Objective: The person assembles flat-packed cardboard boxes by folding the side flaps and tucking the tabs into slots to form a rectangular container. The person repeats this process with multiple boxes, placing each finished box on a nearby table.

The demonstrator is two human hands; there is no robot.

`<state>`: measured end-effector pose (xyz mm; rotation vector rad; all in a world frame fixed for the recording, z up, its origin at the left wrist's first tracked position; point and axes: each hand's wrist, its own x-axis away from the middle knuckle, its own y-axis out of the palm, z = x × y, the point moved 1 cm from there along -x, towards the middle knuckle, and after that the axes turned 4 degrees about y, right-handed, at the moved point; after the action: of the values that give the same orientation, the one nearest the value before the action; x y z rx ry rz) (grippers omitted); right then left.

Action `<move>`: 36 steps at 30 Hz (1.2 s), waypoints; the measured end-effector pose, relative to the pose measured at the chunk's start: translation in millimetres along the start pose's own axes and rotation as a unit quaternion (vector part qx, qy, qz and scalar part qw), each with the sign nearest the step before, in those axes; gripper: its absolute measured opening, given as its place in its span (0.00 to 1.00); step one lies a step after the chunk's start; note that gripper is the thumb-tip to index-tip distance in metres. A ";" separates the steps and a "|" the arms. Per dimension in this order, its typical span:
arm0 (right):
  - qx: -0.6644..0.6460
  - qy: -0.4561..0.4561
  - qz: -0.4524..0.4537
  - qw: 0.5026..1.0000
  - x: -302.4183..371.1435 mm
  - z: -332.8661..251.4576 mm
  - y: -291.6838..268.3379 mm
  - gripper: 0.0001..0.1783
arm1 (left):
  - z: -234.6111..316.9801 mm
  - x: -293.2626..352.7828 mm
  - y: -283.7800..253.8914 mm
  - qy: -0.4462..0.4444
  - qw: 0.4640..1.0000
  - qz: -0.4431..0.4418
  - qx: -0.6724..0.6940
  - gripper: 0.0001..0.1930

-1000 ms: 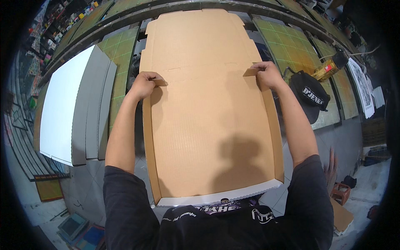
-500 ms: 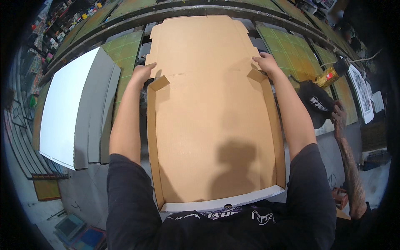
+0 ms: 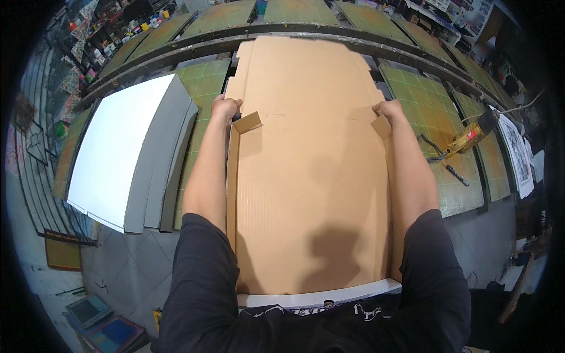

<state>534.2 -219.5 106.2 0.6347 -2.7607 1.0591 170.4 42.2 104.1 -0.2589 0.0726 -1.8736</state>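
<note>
A large brown cardboard box (image 3: 312, 188) lies open in front of me, its side walls folded up and its near edge against my shirt. Its lid panel (image 3: 306, 76) stretches flat toward the far side. My left hand (image 3: 226, 109) is closed on the left edge where panel and box meet, beside a small folded corner flap (image 3: 247, 122). At the matching spot on the right edge, my right hand (image 3: 389, 110) grips the cardboard next to the other corner flap (image 3: 381, 126). The fingertips beneath the board are hidden.
White folded boxes (image 3: 123, 141) are stacked at my left. Green gridded boards (image 3: 412, 106) flank the box, with a dark rail (image 3: 294, 29) beyond. At right lie a yellow corded power tool (image 3: 468, 138), a black pen (image 3: 457, 175) and printed sheets (image 3: 515, 156). Part of another person's arm (image 3: 518, 288) shows lower right.
The other person's hand and the black cap have left the right-hand board, revealing the power tool's front and the pen. My hands still grip the box; the whole view has shifted slightly.
</note>
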 end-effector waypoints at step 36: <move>0.028 -0.438 0.194 0.877 192.8 -74.2 -129.1 0.57 | 168.1 124.9 -28.2 0.336 0.896 -0.288 0.022 0.42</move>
<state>411.3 -322.3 289.7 0.7145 -3.7866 1.1127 143.7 -53.7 290.6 0.4673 0.4670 -2.4777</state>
